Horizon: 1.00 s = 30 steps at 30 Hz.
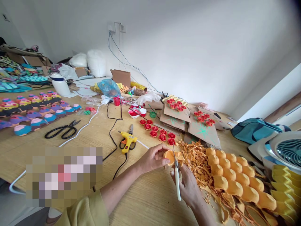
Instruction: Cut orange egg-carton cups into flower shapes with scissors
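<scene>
My left hand (152, 158) pinches an orange egg-carton cup (169, 155) by its left side, thumb in front and fingers behind. Closed around a pair of scissors (177, 185) with white handles, my right hand (188, 186) brings the blades up against the cup's right part. A loose flap of orange carton shows just right of the blades. Beyond my hands lie several red carton roses (162, 137). Curly orange trimmings (196, 161) are heaped to the right, beside an uncut orange egg tray (231, 174).
A yellow glue gun (128, 141) rests over black-handled scissors, its cord trailing forward. Black scissors (63, 130) and painted carton rows (44, 114) lie left. Cardboard sheets (176, 117) carry more roses. A fan (282, 150) and teal bag (254, 130) stand right.
</scene>
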### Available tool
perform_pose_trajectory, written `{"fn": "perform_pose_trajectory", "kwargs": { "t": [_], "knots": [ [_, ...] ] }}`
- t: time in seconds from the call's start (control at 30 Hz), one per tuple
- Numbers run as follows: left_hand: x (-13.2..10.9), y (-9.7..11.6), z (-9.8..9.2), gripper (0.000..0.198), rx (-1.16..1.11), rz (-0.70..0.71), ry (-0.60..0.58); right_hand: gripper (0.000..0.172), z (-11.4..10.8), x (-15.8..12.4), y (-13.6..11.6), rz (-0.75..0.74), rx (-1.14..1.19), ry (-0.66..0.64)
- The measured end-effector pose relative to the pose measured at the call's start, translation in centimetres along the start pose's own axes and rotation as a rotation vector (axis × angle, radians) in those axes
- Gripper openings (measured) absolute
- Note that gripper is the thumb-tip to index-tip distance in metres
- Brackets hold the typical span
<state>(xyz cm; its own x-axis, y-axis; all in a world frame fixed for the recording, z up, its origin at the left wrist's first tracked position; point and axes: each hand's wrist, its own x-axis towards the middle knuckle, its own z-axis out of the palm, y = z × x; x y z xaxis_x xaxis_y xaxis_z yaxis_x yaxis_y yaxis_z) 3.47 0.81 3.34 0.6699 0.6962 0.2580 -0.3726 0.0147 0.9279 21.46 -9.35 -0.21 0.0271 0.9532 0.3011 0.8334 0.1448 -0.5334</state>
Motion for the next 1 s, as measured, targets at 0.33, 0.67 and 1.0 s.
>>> {"fn": "perform_pose_trajectory", "kwargs": {
  "t": [0.33, 0.67, 1.0],
  "knots": [
    [0.2, 0.0, -0.3, 0.031, 0.015, 0.003, 0.006, 0.037, -0.6, 0.1, -1.3, 0.035, 0.024, -0.047],
    [0.2, -0.1, -0.5, 0.032, -0.014, 0.044, 0.005, 0.039, 0.2, -0.2, -0.7, 0.045, 0.044, 0.009],
    [0.0, 0.4, -0.6, 0.032, 0.015, 0.008, -0.046, 0.032, 0.1, 0.1, -0.7, -0.003, 0.044, -0.001]
  ]
}}
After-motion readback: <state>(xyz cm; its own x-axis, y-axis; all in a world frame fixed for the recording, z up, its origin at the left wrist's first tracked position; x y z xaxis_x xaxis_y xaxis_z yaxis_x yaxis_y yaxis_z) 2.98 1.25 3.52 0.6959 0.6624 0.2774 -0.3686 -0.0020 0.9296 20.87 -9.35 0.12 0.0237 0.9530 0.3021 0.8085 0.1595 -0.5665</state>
